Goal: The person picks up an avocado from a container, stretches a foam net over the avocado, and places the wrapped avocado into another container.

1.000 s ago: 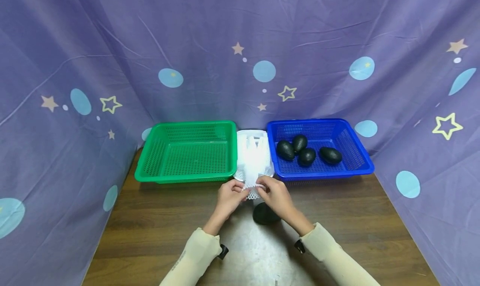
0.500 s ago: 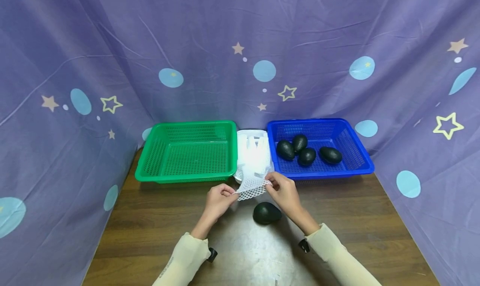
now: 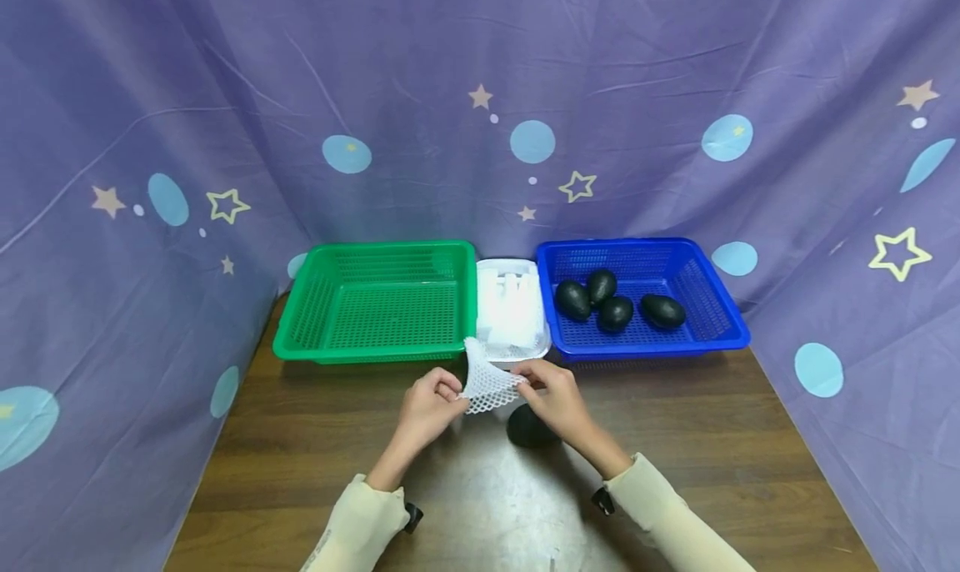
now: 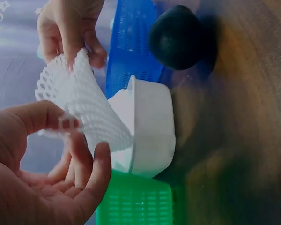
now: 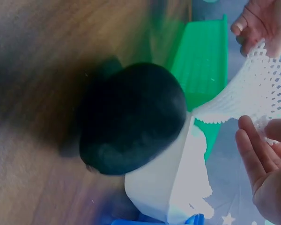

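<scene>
A white foam net sleeve [image 3: 489, 383] is stretched between both hands above the table. My left hand [image 3: 431, 405] pinches one side of its mouth between thumb and fingers. On the other side, my right hand [image 3: 557, 401] pinches the opposite edge. The net's narrow end points away, toward the white container [image 3: 510, 357]. Below the right hand, a dark avocado [image 3: 528, 428] lies on the table, partly hidden by that hand in the head view. In the right wrist view the whole avocado [image 5: 133, 119] shows close up, apart from the fingers.
Behind the hands stands the green basket [image 3: 375, 355] on the left. At the right is a blue basket [image 3: 652, 347] with several avocados [image 3: 615, 313] in it. The white container between them holds more white foam nets [image 3: 510, 309]. A purple curtain [image 3: 420, 197] surrounds the table [image 3: 315, 472].
The net has been drawn out of the white container toward the person, its narrow end now free. Both hands have moved apart from each other, spreading its mouth. The avocado on the table has stayed put.
</scene>
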Available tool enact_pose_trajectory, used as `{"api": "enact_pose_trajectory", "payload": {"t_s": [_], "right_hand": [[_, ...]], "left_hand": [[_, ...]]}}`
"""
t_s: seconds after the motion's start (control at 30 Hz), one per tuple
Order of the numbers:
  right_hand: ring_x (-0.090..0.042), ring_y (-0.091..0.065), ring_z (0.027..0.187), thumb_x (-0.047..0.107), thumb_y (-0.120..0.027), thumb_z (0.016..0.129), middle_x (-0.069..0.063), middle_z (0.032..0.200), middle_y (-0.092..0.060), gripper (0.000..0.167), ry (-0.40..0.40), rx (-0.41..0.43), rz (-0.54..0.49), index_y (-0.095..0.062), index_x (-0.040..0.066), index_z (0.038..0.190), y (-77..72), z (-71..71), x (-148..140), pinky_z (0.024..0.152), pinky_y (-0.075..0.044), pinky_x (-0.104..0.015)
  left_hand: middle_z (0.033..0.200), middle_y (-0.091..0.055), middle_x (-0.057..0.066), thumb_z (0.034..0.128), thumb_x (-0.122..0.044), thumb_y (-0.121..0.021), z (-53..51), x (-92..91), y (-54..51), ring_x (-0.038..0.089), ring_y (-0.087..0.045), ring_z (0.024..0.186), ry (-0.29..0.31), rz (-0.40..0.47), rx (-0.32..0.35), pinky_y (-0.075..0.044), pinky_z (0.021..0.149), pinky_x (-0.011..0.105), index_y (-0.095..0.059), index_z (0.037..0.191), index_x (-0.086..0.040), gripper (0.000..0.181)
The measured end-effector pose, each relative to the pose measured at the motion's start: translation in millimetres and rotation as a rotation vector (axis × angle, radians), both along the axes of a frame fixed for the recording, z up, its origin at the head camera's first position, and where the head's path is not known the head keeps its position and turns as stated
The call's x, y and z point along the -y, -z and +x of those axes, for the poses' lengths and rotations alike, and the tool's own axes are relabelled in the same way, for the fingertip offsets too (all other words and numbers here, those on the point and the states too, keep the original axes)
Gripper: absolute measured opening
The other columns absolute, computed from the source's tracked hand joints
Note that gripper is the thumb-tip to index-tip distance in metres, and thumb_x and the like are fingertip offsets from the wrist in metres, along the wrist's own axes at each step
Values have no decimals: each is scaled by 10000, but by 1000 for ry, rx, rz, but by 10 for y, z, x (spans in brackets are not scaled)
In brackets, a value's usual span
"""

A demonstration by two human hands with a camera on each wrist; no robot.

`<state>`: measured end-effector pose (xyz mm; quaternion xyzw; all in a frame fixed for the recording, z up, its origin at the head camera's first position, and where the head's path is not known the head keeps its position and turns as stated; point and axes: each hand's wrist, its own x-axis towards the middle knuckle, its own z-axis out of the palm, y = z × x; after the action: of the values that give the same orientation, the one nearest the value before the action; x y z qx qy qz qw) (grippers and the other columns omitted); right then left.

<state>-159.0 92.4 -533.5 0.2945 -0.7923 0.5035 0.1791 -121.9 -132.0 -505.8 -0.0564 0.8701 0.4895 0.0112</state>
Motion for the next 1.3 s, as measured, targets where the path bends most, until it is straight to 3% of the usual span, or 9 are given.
{"api": "enact_pose_trajectory", "payload": {"t_s": [0.13, 0.27, 0.47, 0.6, 0.73, 0.93, 1.3], "right_hand": [[-219, -720, 746, -168, -723, 782, -123, 878, -738, 221, -41, 17, 56, -708, -3, 929, 50, 22, 64, 663, -618, -283], [-180, -690, 757, -162, -736, 770, -102, 878, -729, 231, -43, 14, 126, -709, 8, 925, 56, 46, 118, 666, -612, -282], [-143, -658, 710, -135, -749, 732, -65, 811, -712, 228, 25, -34, 171, -711, 33, 881, 62, 47, 134, 621, -594, -301], [-132, -656, 664, -110, -728, 711, -49, 752, -706, 203, 115, -5, 150, -700, 41, 844, 55, 14, 92, 583, -571, -269], [-138, -655, 640, -106, -711, 733, -51, 730, -705, 175, 164, 63, 119, -699, 34, 837, 29, -34, 22, 567, -574, -280], [-149, -672, 660, -77, -732, 788, -63, 745, -711, 139, 161, 126, 122, -718, 43, 857, -6, -55, -41, 595, -582, -280], [-135, -663, 684, -59, -751, 810, -60, 752, -715, 132, 115, 169, 136, -695, 58, 825, 15, -45, 4, 610, -562, -238]], "left_hand": [[841, -598, 76, 717, 30, -795, -4, -84, 39, 128, -534, 700, 18, -36, -69, -452, 615, 256, -623, 1111, -72, 443], [865, -565, 92, 682, 37, -854, -12, -175, 87, 129, -505, 706, 32, -57, -166, -423, 627, 221, -631, 1104, -93, 495], [770, -618, 77, 732, 50, -812, -21, -228, 141, 91, -536, 657, -20, 25, -281, -453, 598, 174, -719, 962, -63, 272], [699, -662, 60, 751, 60, -790, -42, -165, 143, 46, -527, 622, -49, 41, -323, -458, 582, 170, -753, 835, -33, 130], [694, -673, 51, 769, 2, -829, -71, -54, 120, 41, -524, 623, -46, -8, -313, -457, 586, 182, -756, 790, -47, 90], [718, -685, 53, 788, -44, -844, -98, 85, 91, 59, -522, 628, -16, -59, -244, -446, 584, 186, -762, 784, -58, 84], [671, -666, 28, 809, -78, -845, -113, 107, 121, 70, -498, 597, 35, -31, -149, -412, 538, 200, -763, 791, -63, 85]]}}
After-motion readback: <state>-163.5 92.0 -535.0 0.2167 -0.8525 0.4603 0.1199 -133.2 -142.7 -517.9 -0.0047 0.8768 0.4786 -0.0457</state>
